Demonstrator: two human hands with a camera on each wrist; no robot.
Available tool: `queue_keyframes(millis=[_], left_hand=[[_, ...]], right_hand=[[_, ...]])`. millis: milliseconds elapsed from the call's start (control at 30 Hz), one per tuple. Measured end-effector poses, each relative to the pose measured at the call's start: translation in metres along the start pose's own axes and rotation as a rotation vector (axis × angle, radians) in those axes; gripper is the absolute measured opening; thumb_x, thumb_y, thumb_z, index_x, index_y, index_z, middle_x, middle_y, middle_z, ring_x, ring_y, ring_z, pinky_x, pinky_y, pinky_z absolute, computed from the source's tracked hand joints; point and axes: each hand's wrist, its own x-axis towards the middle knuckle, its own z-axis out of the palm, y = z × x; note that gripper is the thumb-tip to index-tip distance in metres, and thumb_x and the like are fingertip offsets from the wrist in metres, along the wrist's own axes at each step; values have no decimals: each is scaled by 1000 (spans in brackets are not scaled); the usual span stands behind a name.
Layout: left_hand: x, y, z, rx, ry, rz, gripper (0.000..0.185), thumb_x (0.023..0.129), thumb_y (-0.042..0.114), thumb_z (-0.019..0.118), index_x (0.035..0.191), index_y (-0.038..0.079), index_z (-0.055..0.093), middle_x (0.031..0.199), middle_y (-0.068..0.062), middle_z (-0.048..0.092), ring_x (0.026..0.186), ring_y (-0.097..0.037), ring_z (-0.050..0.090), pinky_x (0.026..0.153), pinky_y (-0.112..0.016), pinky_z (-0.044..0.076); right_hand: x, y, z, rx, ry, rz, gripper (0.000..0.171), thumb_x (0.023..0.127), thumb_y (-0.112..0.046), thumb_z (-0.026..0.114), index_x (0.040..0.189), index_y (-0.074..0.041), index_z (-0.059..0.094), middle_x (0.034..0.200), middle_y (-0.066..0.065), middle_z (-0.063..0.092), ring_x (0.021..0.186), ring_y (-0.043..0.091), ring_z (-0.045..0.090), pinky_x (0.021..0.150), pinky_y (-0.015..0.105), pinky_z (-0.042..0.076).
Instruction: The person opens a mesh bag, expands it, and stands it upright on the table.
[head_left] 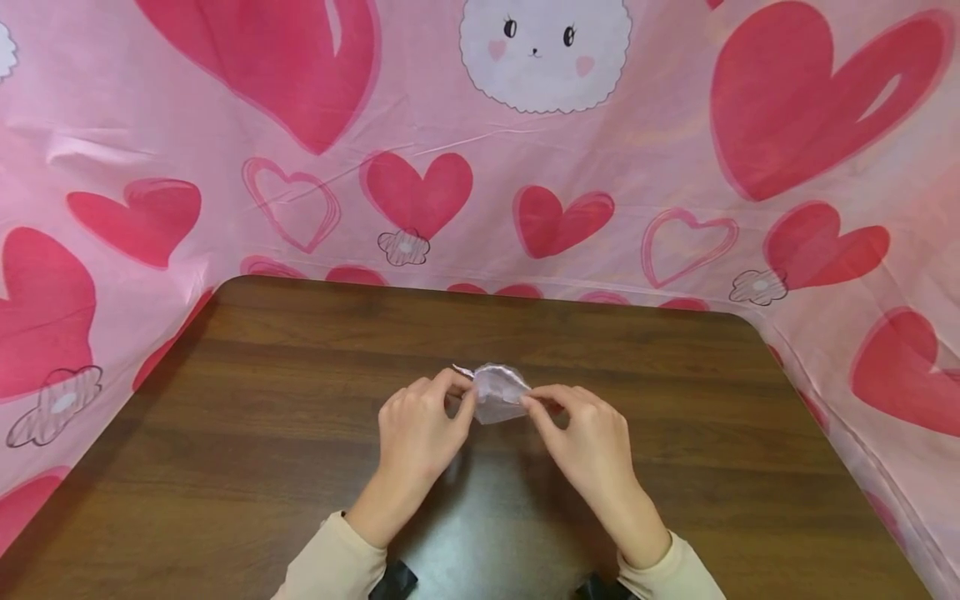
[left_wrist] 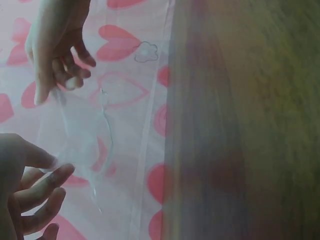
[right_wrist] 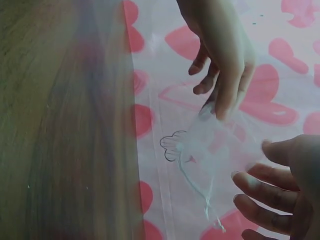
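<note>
Between the two hands a small sheer white drawstring pouch (head_left: 501, 398) is stretched out above the table. My left hand (head_left: 420, 425) pinches its left side between thumb and forefinger, and my right hand (head_left: 588, 433) pinches the opposite side the same way. A thin shiny drawstring (left_wrist: 109, 142) runs along one edge of the pouch (left_wrist: 80, 132), and its loose ends hang out at the side in the right wrist view. The sheer cloth (right_wrist: 215, 150) lets the pink pattern behind show through. I cannot make out anything inside it.
A dark brown wooden table (head_left: 300, 358) with rounded far corners lies beneath the hands. Pink cloth (head_left: 637, 158) printed with hearts surrounds its far side and both flanks. Black straps (head_left: 393, 579) sit by the cream sleeves (head_left: 337, 562).
</note>
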Motion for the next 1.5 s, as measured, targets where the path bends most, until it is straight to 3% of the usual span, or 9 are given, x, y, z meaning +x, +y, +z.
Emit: queue_keyframes(millis=[133,267,400,633,800,967,1100,1233,1500], left_hand=[[2,-3,-2,-34,20,-15,8,79,21,77,79,26,72,60,10,57,51,-12,52,51,-33,42],[4,-3,-3,-76,25,-24,8,78,21,79,79,26,73,59,9,56,52,-10,50,51,-31,40],[4,-2,-4,-100,21,-24,7,78,24,80,79,26,74,60,9,56,52,-9,50,51,-30,39],[5,0,-5,-151,5,-21,9,78,24,81,79,26,73,62,9,58,54,-7,51,51,-29,39],[4,1,-5,-184,-38,-19,12,77,24,82,82,29,73,66,12,59,58,-4,52,53,-29,40],[3,0,-4,-162,-79,-6,15,78,28,84,87,31,73,69,14,59,62,-2,54,54,-30,41],[3,-7,-3,-121,-153,11,18,79,32,84,93,31,73,73,14,61,66,-4,58,55,-31,42],[4,-16,-4,-94,-241,36,22,80,24,84,99,30,74,78,14,65,69,-6,61,56,-32,45],[10,-32,-3,-116,-379,-36,18,87,19,77,102,28,74,84,14,67,75,-9,63,61,-36,45]], right_hand=[[3,5,-2,5,20,41,10,83,-18,81,90,-12,78,70,-3,64,60,13,58,54,37,46],[4,12,-2,3,34,111,11,85,-18,79,92,-10,78,75,2,69,68,22,64,57,42,48],[6,17,-1,27,-26,210,14,90,-23,75,97,-11,77,84,5,72,81,29,67,64,48,50],[9,21,2,336,-186,391,21,95,-23,69,106,-7,75,94,6,74,82,21,66,71,34,50],[11,24,6,543,-131,480,17,91,-15,73,104,-4,75,97,9,74,86,18,68,76,26,51],[14,24,5,632,-65,543,13,90,-12,74,99,-2,75,94,12,73,77,15,66,69,24,52],[17,26,4,654,-49,543,12,89,-10,75,97,0,75,92,13,72,74,14,65,65,22,52],[20,29,5,639,-48,500,12,89,-10,76,96,-1,75,90,12,72,73,16,65,64,22,51],[21,33,5,497,-78,286,7,87,-8,76,94,-8,76,89,1,73,77,12,64,70,24,50]])
